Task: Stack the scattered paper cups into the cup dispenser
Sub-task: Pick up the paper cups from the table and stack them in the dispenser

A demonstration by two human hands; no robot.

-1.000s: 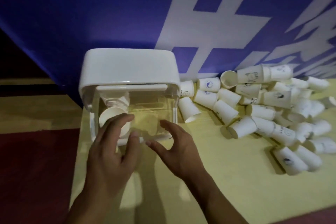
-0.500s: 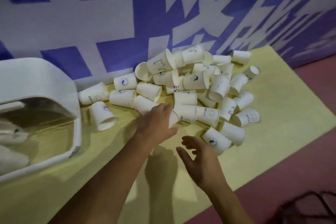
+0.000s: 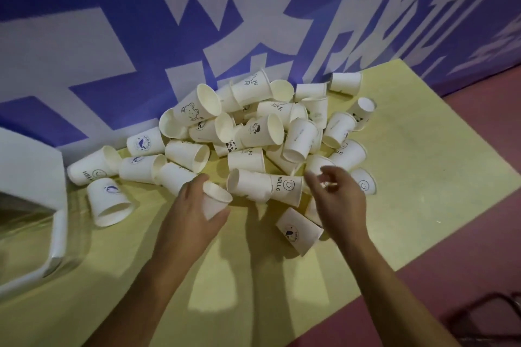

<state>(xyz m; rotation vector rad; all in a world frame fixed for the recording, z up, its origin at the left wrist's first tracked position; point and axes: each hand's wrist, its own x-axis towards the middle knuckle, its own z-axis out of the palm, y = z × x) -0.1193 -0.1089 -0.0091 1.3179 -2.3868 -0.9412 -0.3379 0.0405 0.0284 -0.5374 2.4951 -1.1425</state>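
Several white paper cups [image 3: 253, 127] lie in a loose pile on the yellow mat [image 3: 423, 177], against the blue and white wall. My left hand [image 3: 194, 211] grips one paper cup [image 3: 215, 200] at the near edge of the pile, its rim pointing up and right. My right hand [image 3: 335, 200] hovers over the cups on the right, fingers loosely curled, holding nothing I can see. A pair of nested cups marked HELLO [image 3: 265, 186] lies between the two hands. The white cup dispenser [image 3: 31, 172] shows partly at the left edge.
A single cup [image 3: 298, 231] lies near my right wrist and another cup [image 3: 108, 201] lies next to the dispenser. Red floor [image 3: 465, 234] borders the mat on the right. A dark wire object [image 3: 485, 315] sits at the bottom right.
Both hands left the dispenser and moved right to the pile as the view swung right. My left hand has closed round a cup; my right hand has moved up over the cups.
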